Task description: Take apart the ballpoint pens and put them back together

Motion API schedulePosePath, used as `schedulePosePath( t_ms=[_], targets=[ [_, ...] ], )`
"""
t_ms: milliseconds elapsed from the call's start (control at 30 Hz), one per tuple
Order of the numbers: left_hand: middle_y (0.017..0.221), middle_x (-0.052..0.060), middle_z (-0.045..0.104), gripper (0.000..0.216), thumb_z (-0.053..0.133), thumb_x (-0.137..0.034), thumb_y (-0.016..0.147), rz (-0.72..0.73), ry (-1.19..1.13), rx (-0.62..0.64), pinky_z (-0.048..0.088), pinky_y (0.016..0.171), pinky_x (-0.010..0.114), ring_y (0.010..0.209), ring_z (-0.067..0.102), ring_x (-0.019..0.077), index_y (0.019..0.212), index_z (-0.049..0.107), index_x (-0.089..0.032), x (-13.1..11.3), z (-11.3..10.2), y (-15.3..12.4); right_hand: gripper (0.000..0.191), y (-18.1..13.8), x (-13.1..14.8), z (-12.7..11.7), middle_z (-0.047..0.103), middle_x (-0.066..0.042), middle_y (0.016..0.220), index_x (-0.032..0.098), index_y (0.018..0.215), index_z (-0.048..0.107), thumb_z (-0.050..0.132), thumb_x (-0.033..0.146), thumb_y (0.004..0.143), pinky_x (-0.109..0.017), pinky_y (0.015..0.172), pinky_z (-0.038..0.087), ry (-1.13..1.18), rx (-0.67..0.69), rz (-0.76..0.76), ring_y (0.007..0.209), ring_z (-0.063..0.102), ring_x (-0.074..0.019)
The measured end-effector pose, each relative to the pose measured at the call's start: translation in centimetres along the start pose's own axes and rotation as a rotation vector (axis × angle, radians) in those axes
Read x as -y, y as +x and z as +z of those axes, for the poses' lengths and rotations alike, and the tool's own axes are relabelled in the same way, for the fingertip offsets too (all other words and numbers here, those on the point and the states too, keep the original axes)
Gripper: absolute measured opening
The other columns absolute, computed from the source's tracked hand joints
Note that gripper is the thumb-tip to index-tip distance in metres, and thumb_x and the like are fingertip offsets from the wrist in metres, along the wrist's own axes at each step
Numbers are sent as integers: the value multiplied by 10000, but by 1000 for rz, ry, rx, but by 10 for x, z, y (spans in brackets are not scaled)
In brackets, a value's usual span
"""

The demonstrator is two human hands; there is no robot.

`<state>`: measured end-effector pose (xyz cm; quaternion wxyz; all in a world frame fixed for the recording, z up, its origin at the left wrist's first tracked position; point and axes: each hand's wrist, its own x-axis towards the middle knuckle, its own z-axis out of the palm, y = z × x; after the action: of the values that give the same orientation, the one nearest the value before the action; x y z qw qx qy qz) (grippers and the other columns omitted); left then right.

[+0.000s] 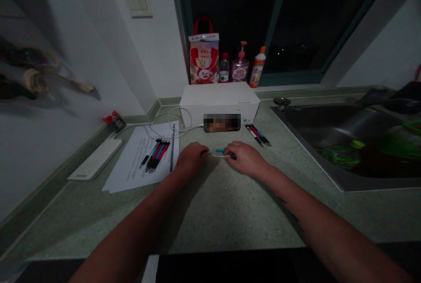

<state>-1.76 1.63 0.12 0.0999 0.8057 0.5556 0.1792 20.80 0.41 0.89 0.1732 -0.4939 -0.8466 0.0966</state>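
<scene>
Both my hands are close together above the counter, with a thin white pen refill [218, 156] stretched level between their fingertips. My left hand [191, 159] pinches near its left end; a small dark part shows at these fingers, too dim to make out. My right hand [245, 159] has thumb and fingers closed around the other end, where something dark also shows. Just behind the refill, a blue pen part [220, 150] lies beside my right fingertips, partly hidden by them. Several assembled pens [157, 153] lie on printed paper [131, 156] to the left.
More pens [258, 135] lie at the right, near the metal sink [307, 151]. A phone [222, 123] leans on a white box [219, 97], with a white cable [189, 129] running left. A white power bank [96, 160] and a small red packet [114, 121] are by the wall.
</scene>
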Motion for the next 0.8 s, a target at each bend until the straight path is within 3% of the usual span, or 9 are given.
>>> schedulePosePath(
  t_ms=[133, 200, 300, 467, 633, 800],
  targets=[
    [938, 34, 740, 288, 670, -238, 875, -89, -278, -80, 494, 831, 319, 914, 667, 207, 1162, 662, -214, -4, -1, -2, 187, 0, 6, -3, 668, -50, 950, 220, 1080, 696, 656, 252, 901, -291, 774, 439, 99, -80, -16, 871, 621, -184],
    [857, 13, 745, 307, 672, -234, 867, -62, -456, -26, 503, 777, 304, 812, 681, 185, 1170, 637, -205, -9, 1, -6, 256, -1, 10, -3, 667, -48, 1017, 241, 1165, 658, 662, 260, 909, -287, 790, 441, 149, -82, -91, 917, 622, -183],
    [832, 13, 755, 297, 667, -226, 857, 14, -599, 65, 509, 761, 302, 780, 693, 181, 1152, 636, -201, -18, 3, -11, 206, -2, 14, -1, 676, -39, 1020, 247, 1127, 661, 638, 216, 925, -280, 805, 437, 171, -51, -168, 944, 622, -178],
    [828, 31, 750, 233, 613, -266, 887, -7, -585, 41, 515, 733, 314, 757, 685, 189, 1099, 674, -189, -24, -1, -12, 136, -1, 11, -1, 694, -43, 971, 216, 1030, 680, 556, 218, 973, -288, 809, 433, 183, -84, -127, 927, 625, -180],
    [868, 47, 746, 230, 522, -264, 934, 41, -380, -2, 486, 816, 343, 863, 673, 216, 1010, 726, -188, -19, -7, -9, 223, 2, 5, -3, 693, -48, 929, 202, 938, 684, 484, 269, 1012, -287, 787, 431, 210, -109, -26, 879, 626, -180],
    [870, 41, 744, 266, 486, -289, 963, 68, -326, -14, 467, 819, 335, 870, 664, 217, 985, 735, -197, -15, -4, -9, 241, 3, 5, -1, 700, -46, 864, 189, 892, 685, 484, 258, 1006, -282, 746, 435, 286, -119, 31, 817, 635, -175]
  ],
)
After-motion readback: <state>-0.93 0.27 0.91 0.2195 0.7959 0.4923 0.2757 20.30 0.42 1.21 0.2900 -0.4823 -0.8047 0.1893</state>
